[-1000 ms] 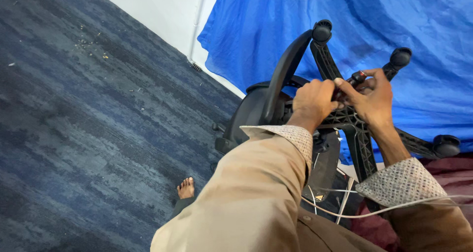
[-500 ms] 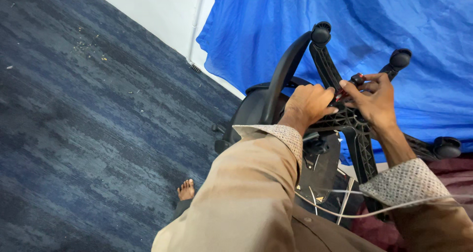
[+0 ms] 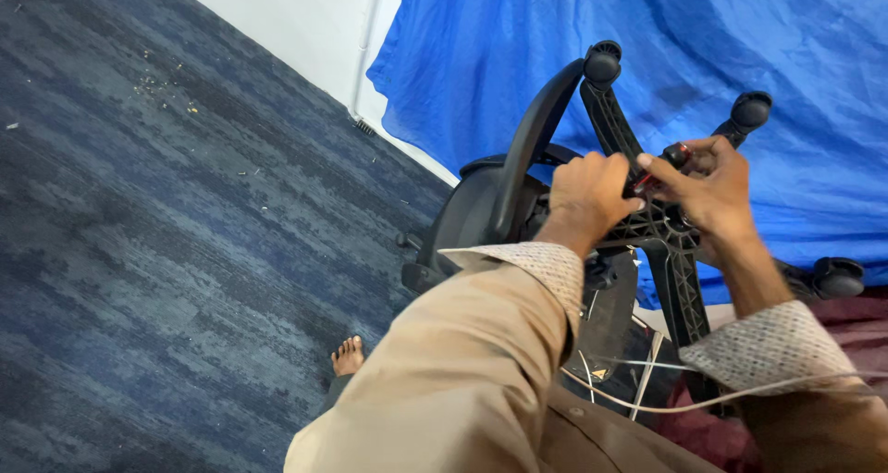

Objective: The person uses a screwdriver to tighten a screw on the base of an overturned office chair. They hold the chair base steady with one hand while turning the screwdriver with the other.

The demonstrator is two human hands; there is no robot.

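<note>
Working at the hub of the upturned chair base point(image 3: 671, 242), left hand point(image 3: 592, 191) clenched on it, right hand point(image 3: 712, 186) gripping a red-handled tool point(image 3: 659, 170); next, likely steady turning.

Dark blue carpet point(image 3: 157, 251) fills the view from 7 to 11 o'clock, streaked lighter in bands. Pale crumbs point(image 3: 157, 85) lie scattered on it at 10 o'clock. White wall point(image 3: 296, 20) runs along 11 to 12 o'clock. Blue cloth point(image 3: 518, 57), creased, hangs from 12 to 3 o'clock. Maroon fabric point(image 3: 860, 325) sits at 4 o'clock.
</note>
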